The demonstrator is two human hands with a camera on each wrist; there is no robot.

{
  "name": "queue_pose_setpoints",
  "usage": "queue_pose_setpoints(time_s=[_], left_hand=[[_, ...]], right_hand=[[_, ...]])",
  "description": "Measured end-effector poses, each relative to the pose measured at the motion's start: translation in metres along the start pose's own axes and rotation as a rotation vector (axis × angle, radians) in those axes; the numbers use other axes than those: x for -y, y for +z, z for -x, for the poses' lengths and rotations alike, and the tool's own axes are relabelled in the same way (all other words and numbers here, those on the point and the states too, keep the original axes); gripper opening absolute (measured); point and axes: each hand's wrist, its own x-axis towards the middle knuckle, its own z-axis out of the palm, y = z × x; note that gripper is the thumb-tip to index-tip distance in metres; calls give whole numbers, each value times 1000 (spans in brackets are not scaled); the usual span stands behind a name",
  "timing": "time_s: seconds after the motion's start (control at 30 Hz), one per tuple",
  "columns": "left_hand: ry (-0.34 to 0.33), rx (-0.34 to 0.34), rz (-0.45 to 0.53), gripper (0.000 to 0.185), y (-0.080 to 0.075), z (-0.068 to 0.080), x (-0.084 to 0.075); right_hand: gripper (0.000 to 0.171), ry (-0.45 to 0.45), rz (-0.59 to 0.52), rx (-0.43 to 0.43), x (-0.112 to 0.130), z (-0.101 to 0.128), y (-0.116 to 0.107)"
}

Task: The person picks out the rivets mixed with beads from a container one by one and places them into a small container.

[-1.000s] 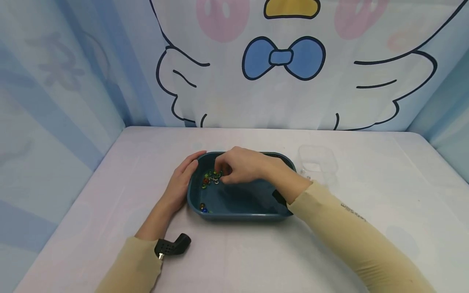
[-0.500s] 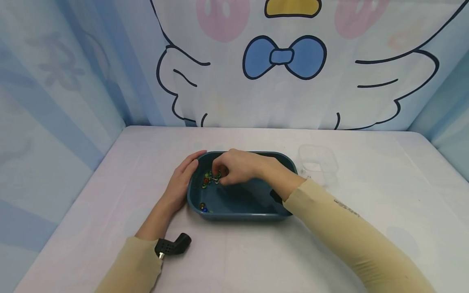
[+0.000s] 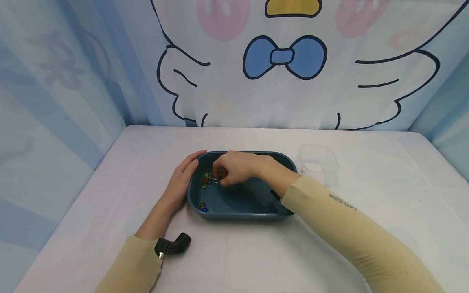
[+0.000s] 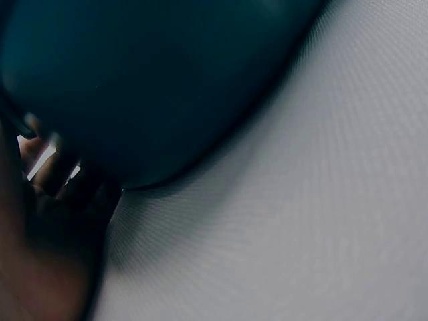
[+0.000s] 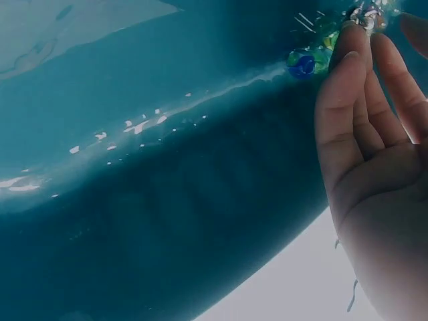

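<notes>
Two marbles lie in the blue tray, lower left of centre. The left hand rests extended fingers along its side. The right hand curls fingers at more marbles; whether pinching, I cannot tell. Behind, right of centre, is a clear container.

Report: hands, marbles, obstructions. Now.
Left hand against left end of teal tray. Right hand inside, fingers at glass marbles; grip unclear. Clear plastic container right of tray, seemingly not obstructing.

Tan sleeves, black wrist cameras
</notes>
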Motion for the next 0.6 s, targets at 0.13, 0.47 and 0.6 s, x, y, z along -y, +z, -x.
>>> queue_pose_setpoints(time_s=[0.13,0.47,0.6], left_hand=[[-9,-5,-3,45,0,0,0],[-13,-7,-10,45,0,1,-1],[-13,-5,-13,45,-1,1,-2]], right_hand=[[19,6,13,8,0,-5,2],[16,37,42,18,3,-13,5],[12,39,60,28,3,-14,6]])
